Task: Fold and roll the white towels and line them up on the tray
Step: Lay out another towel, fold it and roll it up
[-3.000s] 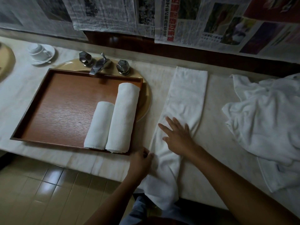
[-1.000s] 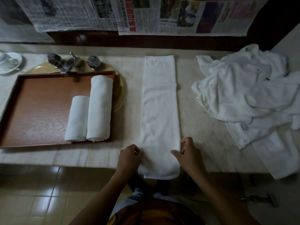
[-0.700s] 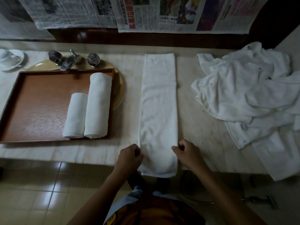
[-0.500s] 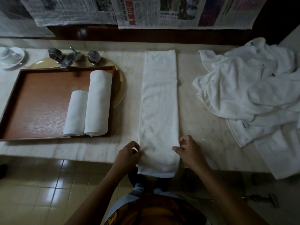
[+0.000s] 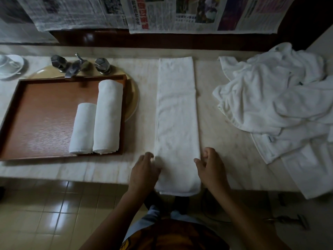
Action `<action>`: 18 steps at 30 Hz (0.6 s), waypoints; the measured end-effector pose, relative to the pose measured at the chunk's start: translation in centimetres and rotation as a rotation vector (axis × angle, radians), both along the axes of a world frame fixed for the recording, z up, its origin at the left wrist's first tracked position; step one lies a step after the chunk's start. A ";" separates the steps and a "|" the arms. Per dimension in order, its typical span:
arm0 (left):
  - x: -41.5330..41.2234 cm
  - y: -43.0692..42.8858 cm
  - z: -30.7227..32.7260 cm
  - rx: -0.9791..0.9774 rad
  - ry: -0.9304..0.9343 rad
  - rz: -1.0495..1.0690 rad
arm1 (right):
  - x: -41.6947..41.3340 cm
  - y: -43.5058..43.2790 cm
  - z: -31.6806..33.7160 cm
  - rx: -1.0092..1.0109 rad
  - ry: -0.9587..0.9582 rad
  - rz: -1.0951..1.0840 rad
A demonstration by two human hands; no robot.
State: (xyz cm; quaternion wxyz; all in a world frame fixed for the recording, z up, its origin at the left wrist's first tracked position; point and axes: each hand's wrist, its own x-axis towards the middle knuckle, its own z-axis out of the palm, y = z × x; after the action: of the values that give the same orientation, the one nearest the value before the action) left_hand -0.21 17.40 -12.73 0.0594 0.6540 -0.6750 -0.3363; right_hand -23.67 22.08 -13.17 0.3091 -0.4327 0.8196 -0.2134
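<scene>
- Since 3 s ago: strip (image 5: 177,114) squared up, now straight on the counter (image 5: 221,141); right hand (image 5: 210,168) off its top, at its right edge.
- Left hand (image 5: 144,172) pinches the strip's left edge near the front.
- Right hand: fingers curled, thumb touching the edge; can't tell if it holds cloth.
- Strip's near end overhangs the counter edge.
- Tray (image 5: 36,112) sits over the basin (image 5: 133,98); 2 rolls, short (image 5: 82,128) and long (image 5: 108,118), touching, at its right side.
- Loose pile (image 5: 270,98) at right.
- Taps (image 5: 72,66) behind the tray, cup (image 5: 9,64) far left.
- Newspapers (image 5: 162,13) on the wall, tiled floor (image 5: 45,210).
</scene>
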 end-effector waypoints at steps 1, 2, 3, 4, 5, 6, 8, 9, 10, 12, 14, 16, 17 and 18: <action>-0.5 -0.4 -0.1 -0.108 0.004 -0.050 | 0.2 -0.3 -0.2 -0.064 0.085 0.059; -1.1 -0.8 -0.4 -0.198 -0.013 -0.123 | 0.4 -0.8 -0.5 -0.132 0.161 0.141; -1.8 -1.3 -0.9 -0.253 -0.046 -0.213 | 0.7 -1.4 -0.8 -0.184 0.230 0.241; -2.3 -1.7 -1.7 -0.268 -0.096 -0.310 | 1.0 -2.1 -1.1 -0.205 0.300 0.352; -2.5 -2.1 -2.5 -0.265 -0.163 -0.409 | 1.3 -2.6 -1.7 -0.193 0.367 0.465; -2.3 -2.4 -3.3 -0.269 -0.233 -0.488 | 1.3 -3.0 -2.3 -0.154 0.423 0.555; -1.1 -2.9 -4.7 -0.287 -0.312 -0.527 | 0.7 -3.4 -3.5 -0.058 0.490 0.581; -0.4 -3.1 -5.0 -0.289 -0.324 -0.502 | 0.1 -3.5 -3.8 -0.015 0.500 0.517; 0.0 -3.3 -5.0 -0.289 -0.328 -0.469 | -0.5 -3.8 -4.0 0.010 0.505 0.432; -0.5 -4.2 -4.6 -0.293 -0.315 -0.420 | -1.2 -5.1 -3.8 0.013 0.498 0.308; -2.7 -6.0 -4.0 -0.338 -0.295 -0.449 | -0.9 -7.7 -3.3 -0.028 0.476 0.323; -5.1 -8.5 -3.9 -0.366 -0.284 -0.493 | -0.4 -10.8 -3.2 -0.092 0.486 0.410; -5.9 -9.8 -4.1 -0.346 -0.293 -0.504 | -0.3 -12.2 -3.5 -0.098 0.490 0.446; -6.1 -10.9 -4.5 -0.319 -0.314 -0.504 | -0.5 -13.3 -4.0 -0.083 0.493 0.458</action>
State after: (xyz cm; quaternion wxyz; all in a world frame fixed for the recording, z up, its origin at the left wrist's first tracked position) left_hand -6.34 6.51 -17.20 -0.0286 0.4926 -0.8607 -0.1258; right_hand -24.16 8.79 -17.13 0.1235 -0.6566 0.7416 -0.0605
